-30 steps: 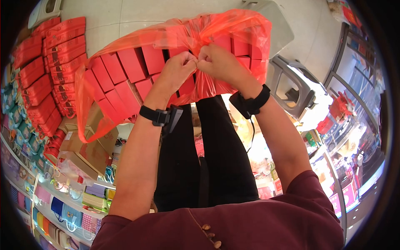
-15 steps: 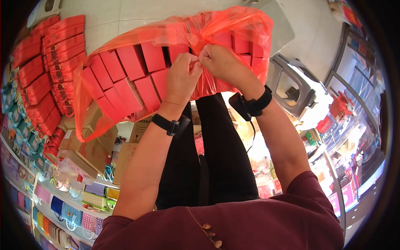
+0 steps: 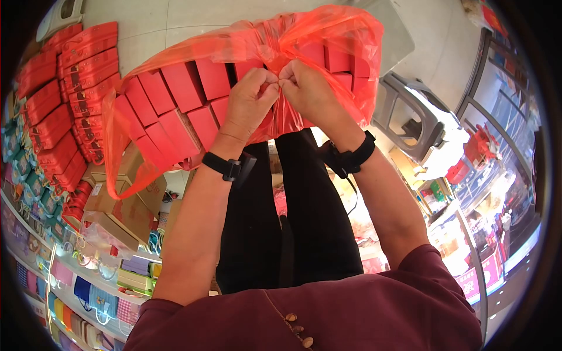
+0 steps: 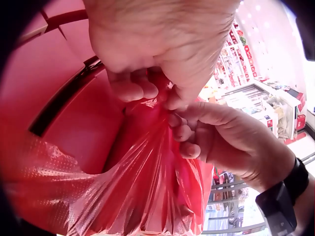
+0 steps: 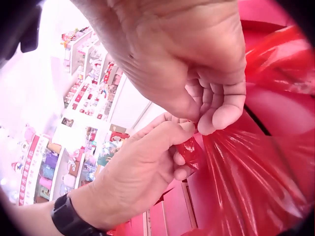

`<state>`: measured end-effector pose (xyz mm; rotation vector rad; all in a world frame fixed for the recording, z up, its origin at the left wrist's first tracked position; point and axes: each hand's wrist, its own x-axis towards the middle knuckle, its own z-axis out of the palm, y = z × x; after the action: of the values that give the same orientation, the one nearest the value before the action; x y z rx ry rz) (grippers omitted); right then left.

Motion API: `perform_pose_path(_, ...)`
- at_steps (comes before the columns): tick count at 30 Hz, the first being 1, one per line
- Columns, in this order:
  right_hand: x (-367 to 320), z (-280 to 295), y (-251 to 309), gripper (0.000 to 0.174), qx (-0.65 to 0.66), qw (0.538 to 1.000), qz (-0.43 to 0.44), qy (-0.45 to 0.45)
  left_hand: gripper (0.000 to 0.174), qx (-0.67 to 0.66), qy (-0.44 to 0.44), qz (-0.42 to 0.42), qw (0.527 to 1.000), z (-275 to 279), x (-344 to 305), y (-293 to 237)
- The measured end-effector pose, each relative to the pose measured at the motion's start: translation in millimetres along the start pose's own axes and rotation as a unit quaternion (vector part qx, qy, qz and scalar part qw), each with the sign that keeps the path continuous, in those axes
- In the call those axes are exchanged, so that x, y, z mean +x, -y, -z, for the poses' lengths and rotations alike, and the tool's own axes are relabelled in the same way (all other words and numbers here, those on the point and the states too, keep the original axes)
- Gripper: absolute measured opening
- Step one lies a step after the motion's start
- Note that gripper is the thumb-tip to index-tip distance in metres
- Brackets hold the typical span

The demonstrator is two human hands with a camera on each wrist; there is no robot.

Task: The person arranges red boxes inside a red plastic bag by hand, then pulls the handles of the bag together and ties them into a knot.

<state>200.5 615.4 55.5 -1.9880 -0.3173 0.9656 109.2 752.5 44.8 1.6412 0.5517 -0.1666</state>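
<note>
A thin red plastic bag [image 3: 205, 47], packed with rows of red boxes [image 3: 182, 88], lies before me in the head view. Its film is drawn together into folds at the middle. There my left hand [image 3: 250, 104] pinches the gathered plastic between thumb and curled fingers. Right beside it, fingertips nearly meeting, my right hand [image 3: 310, 93] pinches the same gathered spot. In the left wrist view, creases in the plastic [image 4: 142, 182] fan down from the fingertips. A small tuft of red film [image 5: 191, 151] pokes out by the left fingers in the right wrist view.
Red cases [image 3: 88, 64] are stacked at the far left, above a cardboard box [image 3: 120, 205]. A grey plastic stool [image 3: 410, 117] stands to the right of the bag. Shelves of colourful goods [image 3: 99, 298] line the lower left, and a glass door frame [image 3: 474, 88] the right.
Both hands stay at the gathered middle of the bag. The left forearm swung inward, then back outward to the left. The right wrist shifted slightly left, and the fingertips have come closer together.
</note>
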Motion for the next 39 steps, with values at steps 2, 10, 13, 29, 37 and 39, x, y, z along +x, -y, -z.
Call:
perform_pose_path(2, -3.1, 3.3, -2.5, 0.015, 0.056, 0.997, -0.054, -0.006, 0.002, -0.032, 0.01, 0.004, 0.999, 0.2, 0.0, 1.7)
perform_pose_path(10, -16.7, 17.1, 8.4, 0.021, 0.22, 0.954, -0.199, 0.045, 0.003, -0.133, 0.031, 0.081, 0.987, -1.4, -2.6, 8.0)
perform_pose_path(13, -16.6, 13.3, 16.3, 0.021, 0.213, 0.958, -0.188, 0.031, 0.003, -0.081, 0.031, 0.043, 0.995, 1.0, -2.5, 5.0)
perform_pose_path(29, -9.5, 1.5, 2.2, 0.02, 0.248, 0.937, -0.245, 0.007, 0.006, -0.078, 0.032, 0.059, 0.995, 2.7, -6.0, -0.1)
perform_pose_path(37, -5.8, 4.0, -9.2, 0.024, -0.003, 0.989, -0.139, -0.052, 0.009, 0.083, -0.052, -0.062, 0.993, 9.2, 5.8, 6.5)
perform_pose_path(39, -5.8, 4.3, -9.9, 0.024, -0.026, 0.987, -0.145, -0.067, 0.009, 0.079, -0.059, -0.048, 0.994, 5.2, 4.5, 6.2)
